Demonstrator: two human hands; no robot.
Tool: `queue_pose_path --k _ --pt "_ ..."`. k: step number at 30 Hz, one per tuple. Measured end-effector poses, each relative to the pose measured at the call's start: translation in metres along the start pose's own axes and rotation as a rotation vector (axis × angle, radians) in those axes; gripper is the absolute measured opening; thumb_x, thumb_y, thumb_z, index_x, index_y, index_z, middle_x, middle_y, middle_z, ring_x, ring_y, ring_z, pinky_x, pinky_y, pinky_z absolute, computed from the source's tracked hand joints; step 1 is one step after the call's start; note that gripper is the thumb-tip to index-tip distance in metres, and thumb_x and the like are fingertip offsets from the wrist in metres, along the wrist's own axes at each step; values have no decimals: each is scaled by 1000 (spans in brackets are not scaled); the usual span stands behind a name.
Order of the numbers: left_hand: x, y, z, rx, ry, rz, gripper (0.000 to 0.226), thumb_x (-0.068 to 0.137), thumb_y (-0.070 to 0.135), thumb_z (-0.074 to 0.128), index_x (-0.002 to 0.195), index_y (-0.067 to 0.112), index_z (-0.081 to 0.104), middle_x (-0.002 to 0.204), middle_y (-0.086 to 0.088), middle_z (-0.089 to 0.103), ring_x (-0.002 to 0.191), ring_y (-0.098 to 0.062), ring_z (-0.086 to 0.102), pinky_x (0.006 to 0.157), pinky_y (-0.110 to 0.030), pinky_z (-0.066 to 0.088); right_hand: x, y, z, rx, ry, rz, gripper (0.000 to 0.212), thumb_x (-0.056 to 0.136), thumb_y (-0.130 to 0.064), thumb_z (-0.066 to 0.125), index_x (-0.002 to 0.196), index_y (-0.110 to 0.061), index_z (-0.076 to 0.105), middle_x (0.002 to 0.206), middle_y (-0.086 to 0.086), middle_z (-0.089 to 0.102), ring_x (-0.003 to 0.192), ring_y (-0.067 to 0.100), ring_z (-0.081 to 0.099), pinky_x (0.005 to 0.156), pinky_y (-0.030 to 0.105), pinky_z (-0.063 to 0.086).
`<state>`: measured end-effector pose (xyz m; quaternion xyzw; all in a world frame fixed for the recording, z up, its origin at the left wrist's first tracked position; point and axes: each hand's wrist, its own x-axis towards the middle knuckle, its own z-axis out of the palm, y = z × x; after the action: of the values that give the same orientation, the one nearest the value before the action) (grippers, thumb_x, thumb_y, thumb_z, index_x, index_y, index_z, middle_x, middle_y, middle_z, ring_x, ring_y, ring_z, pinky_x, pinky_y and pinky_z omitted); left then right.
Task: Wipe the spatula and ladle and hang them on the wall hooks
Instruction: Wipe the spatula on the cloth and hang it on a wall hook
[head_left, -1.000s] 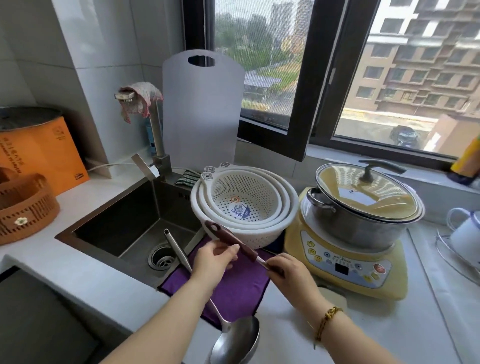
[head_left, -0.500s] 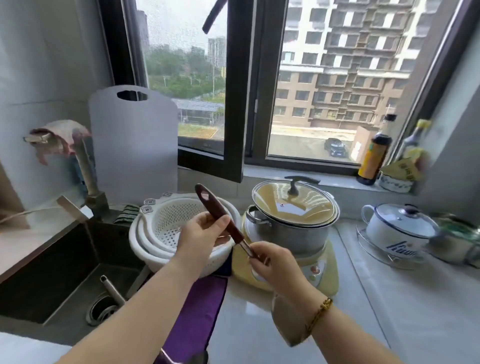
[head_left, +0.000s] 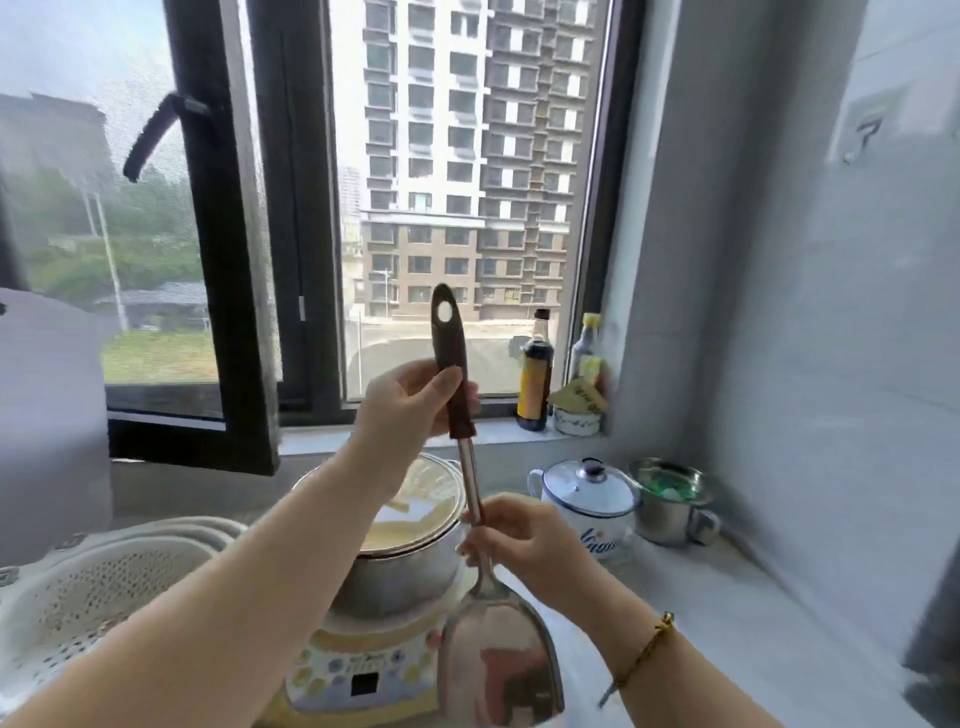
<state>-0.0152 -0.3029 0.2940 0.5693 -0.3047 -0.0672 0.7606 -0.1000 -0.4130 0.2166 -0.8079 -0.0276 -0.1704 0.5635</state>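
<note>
1 spatula (head_left: 470, 467) is in view, held nearly upright in front of the window by 2 bare hands, its shiny metal blade lowest and nearest the camera, its dark handle pointing up with 1 hanging hole near the tip. The right hand (head_left: 524, 545), with 1 beaded bracelet (head_left: 641, 652) at the wrist, comes in from the lower right and has its fingers (head_left: 475, 519) pinched closed around the thin metal shaft just above the blade. The left hand (head_left: 410, 405) reaches up from the lower left, forearm slanting across the frame, and its fingers wrap the lower part of the dark handle with the thumb laid on the front face. Under the blade sits 1 yellow induction cooker (head_left: 358, 670) on the tabletop (head_left: 727, 623), carrying 1 steel pot (head_left: 400, 566) with a glass lid. To the left lies 1 stack of white perforated colanders (head_left: 93, 587); how many are nested I cannot tell. To the right of the pot stand 1 white enamel lidded mug (head_left: 587, 506) and just beside it 1 steel cup (head_left: 670, 501) with something green inside. Farther back, on the window sill (head_left: 395, 436), stand 2 bottles (head_left: 535, 369) and 1 small bowl (head_left: 574, 418). High on the right wall is 1 blurred hook (head_left: 862, 140).
</note>
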Motion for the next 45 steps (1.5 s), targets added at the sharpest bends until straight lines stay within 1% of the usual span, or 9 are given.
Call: queue_pose_path --k 8,12,17,22,28,32,39,43,45 --pt "53 -2 120 -9 -149 -12 6 81 9 55 81 12 60 72 -7 64 51 -6 66 52 -20 58 -4 10 -112 3 275 -11 24 82 3 56 73 -19 62 50 -8 65 48 2 61 50 10 49" --pt "72 -19 175 132 -163 5 33 77 9 62 109 6 56 78 -6 66 64 -14 65 66 -29 56 -5 15 -156 -1 398 5 28 81 3 56 67 -21 62 48 -8 64 45 3 60 50 12 51" --pt "95 -37 245 312 -196 95 43 72 12 67 113 12 54 73 3 65 66 -9 63 62 -23 53 -5 20 -213 -129 521 4 31 83 -5 57 63 -29 58 57 -8 63 45 2 60 51 11 52" --pt "123 -31 322 387 -259 163 43 75 13 64 116 12 52 105 -11 68 93 -24 64 87 -41 53 -3 20 -279 -181 687 -22 30 83 -5 56 64 -28 59 58 -6 63 44 0 59 48 10 50" --pt "148 -18 395 406 -298 233 35 77 8 57 112 9 53 97 -15 70 85 -27 66 81 -38 55 -1 11 -345 -349 832 -25 30 83 -10 56 58 -26 57 56 -8 62 48 4 60 54 16 53" --pt "161 -10 427 400 -369 236 31 79 5 54 110 6 53 84 -10 63 74 -24 64 80 -40 56 3 7 -373 -407 915 -17 19 83 -11 55 67 -9 66 53 -6 60 51 10 60 64 31 55" --pt "175 2 457 369 -426 251 34 80 4 53 114 4 51 82 -7 60 66 -20 62 74 -40 55 11 -2 -405 -450 976 -29 19 84 -12 54 74 -2 67 54 -4 59 53 13 61 63 29 54" --pt "183 10 464 322 -434 233 33 81 2 52 114 2 51 69 1 52 58 -11 57 62 -29 53 14 -8 -415 -479 974 -44 20 85 -12 53 72 -4 66 53 -6 59 48 6 58 45 16 49" --pt "184 12 467 317 -442 224 33 81 2 52 114 2 50 71 0 52 58 -10 56 56 -24 52 16 -9 -419 -479 978 -55 20 84 -12 53 73 -1 66 58 1 62 49 10 58 47 20 50"
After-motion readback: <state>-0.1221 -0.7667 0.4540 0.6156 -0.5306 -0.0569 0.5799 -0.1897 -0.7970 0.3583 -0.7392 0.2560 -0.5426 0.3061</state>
